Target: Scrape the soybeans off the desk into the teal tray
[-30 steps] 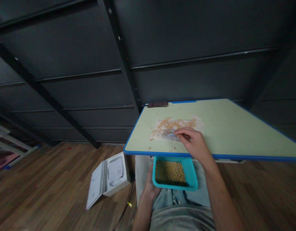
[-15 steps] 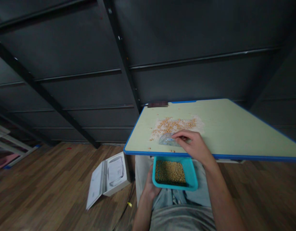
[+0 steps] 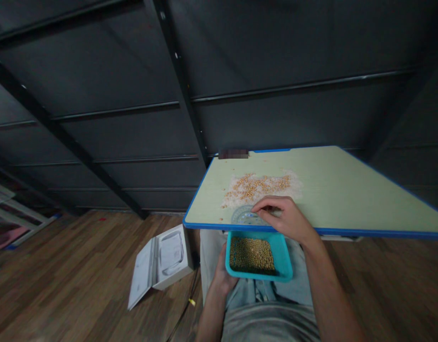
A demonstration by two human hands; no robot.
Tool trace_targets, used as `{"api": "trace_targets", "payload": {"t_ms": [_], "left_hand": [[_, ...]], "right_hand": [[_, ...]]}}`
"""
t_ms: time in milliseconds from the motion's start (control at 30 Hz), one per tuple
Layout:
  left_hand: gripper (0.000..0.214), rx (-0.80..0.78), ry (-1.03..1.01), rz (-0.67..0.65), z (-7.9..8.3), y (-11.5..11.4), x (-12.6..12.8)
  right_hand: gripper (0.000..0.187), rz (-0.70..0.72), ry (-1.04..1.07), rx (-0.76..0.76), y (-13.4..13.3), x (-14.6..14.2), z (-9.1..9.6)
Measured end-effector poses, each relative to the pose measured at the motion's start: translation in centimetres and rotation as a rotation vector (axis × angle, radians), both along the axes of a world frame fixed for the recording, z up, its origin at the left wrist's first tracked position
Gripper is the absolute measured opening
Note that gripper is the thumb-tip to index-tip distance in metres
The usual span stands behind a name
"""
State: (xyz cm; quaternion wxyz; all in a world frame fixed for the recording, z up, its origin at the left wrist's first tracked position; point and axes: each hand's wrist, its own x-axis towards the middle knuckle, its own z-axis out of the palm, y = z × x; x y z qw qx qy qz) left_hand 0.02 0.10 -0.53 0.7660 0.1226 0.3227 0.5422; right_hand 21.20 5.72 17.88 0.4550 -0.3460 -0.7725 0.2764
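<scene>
My right hand point(image 3: 281, 216) pinches a clear plastic protractor point(image 3: 245, 214), curved side away from me, down on the pale green table point(image 3: 347, 190) by its near blue edge. Just beyond it lie scattered yellow soybeans point(image 3: 252, 185) mixed with a patch of white grains point(image 3: 293, 187) that look like rice. Below the table edge, over my lap, my left hand point(image 3: 225, 273) grips the left side of a turquoise plastic tray point(image 3: 283, 256). Many soybeans point(image 3: 254, 254) lie inside that tray. Most of the left fingers are hidden under it.
An open white box point(image 3: 172, 256) stands on the wooden floor at the left, with a dark cable point(image 3: 185, 308) beside it. A dark panelled wall point(image 3: 268, 61) rises behind the table. At the table's far left corner is a dark object point(image 3: 233, 154).
My right hand has drawn the protractor toward me, to the table's near edge. The few beans that lay at that edge are out of sight there. The tray stays in place.
</scene>
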Motion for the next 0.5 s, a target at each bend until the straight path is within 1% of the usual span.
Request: {"api": "trace_targets", "payload": {"t_ms": [100, 200, 300, 400, 500], "left_hand": [[0.031, -0.001, -0.009, 0.007, 0.24, -0.07, 0.05], [0.031, -0.005, -0.001, 0.020, 0.55, -0.03, 0.20], [0.030, 0.002, 0.001, 0.019, 0.42, 0.04, 0.21], [0.029, 0.012, 0.005, 0.018, 0.08, -0.01, 0.10], [0.030, 0.001, 0.001, 0.016, 0.13, -0.11, 0.08]], "right_hand": [[0.020, -0.095, 0.010, 0.013, 0.48, -0.11, -0.40], [0.022, -0.183, 0.009, 0.085, 0.89, -0.19, -0.58], [0.023, -0.228, 0.014, 0.146, 1.03, -0.16, -0.53], [0.023, -0.258, 0.048, 0.139, 1.04, -0.07, -0.51], [0.022, -0.321, 0.104, 0.125, 1.10, 0.03, -0.64]]}}
